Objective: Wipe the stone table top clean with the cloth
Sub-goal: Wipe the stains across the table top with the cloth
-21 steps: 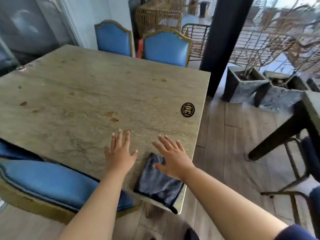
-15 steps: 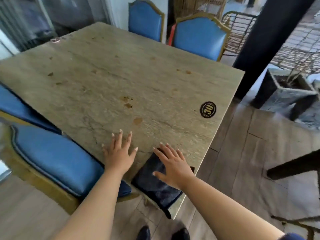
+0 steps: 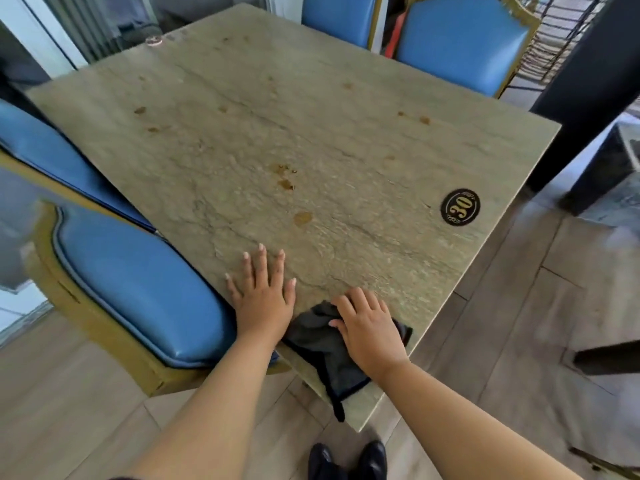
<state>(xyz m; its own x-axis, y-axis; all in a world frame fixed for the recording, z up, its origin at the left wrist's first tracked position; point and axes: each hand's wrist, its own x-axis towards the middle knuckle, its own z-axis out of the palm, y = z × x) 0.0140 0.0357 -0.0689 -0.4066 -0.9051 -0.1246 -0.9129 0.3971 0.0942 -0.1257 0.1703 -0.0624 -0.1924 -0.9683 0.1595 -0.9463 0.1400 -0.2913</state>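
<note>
Your one head camera looks steeply down from the table's (image 3: 346,140) near corner, close above it, facing twelve o'clock.

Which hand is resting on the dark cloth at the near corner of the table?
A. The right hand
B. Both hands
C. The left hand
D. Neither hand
A. The right hand lies on the dark cloth, while the left hand is flat on the bare stone table top beside it.
</note>
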